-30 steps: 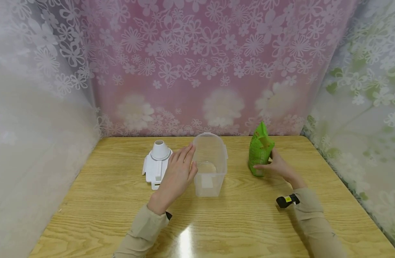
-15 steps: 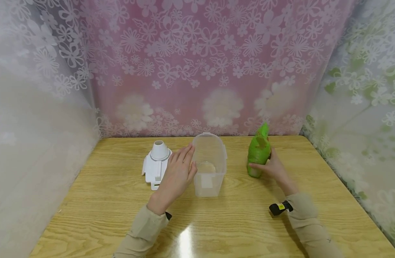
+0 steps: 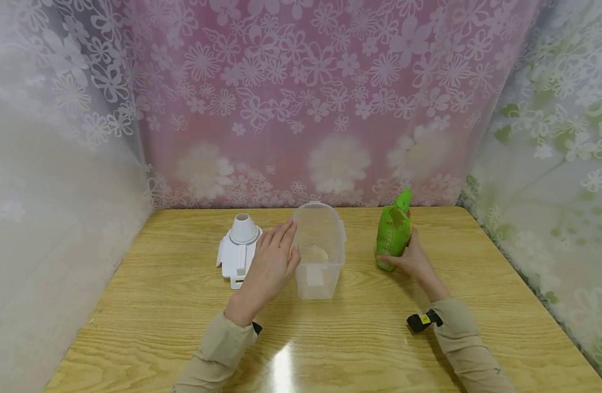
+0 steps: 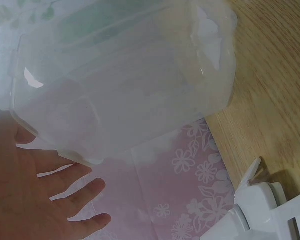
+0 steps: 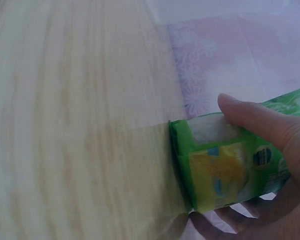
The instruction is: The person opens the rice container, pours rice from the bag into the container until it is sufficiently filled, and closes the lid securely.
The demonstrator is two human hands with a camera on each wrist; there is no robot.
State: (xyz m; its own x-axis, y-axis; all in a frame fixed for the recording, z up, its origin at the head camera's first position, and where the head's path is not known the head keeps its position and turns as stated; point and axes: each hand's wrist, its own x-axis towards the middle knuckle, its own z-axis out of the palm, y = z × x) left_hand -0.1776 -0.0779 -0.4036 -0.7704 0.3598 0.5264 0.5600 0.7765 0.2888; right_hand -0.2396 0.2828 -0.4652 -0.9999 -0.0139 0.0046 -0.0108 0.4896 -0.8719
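Note:
A clear plastic container [image 3: 322,281] with an open top stands on the table. My left hand [image 3: 270,262] lies against its left rim with the fingers straight; in the left wrist view the fingers spread beside the container wall [image 4: 140,95]. To the right, my right hand [image 3: 412,261] grips a green printed bag [image 3: 393,234] low down, thumb on the near side and fingers around the other. The bag is upright, its top folded. In the right wrist view the bag's bottom [image 5: 217,175] is close to the table; whether it touches, I cannot tell.
Left of the container lies a white plastic lid [image 3: 234,256] with a cone-shaped spout, partly behind my left hand. All of it is on a wood-grain table [image 3: 359,338], with a pink floral curtain [image 3: 291,109] at the back edge and pale sheets on both sides.
My right hand and forearm have shifted slightly left with the bag, which has turned a little and now leans less. The left hand, container and lid have stayed in place.

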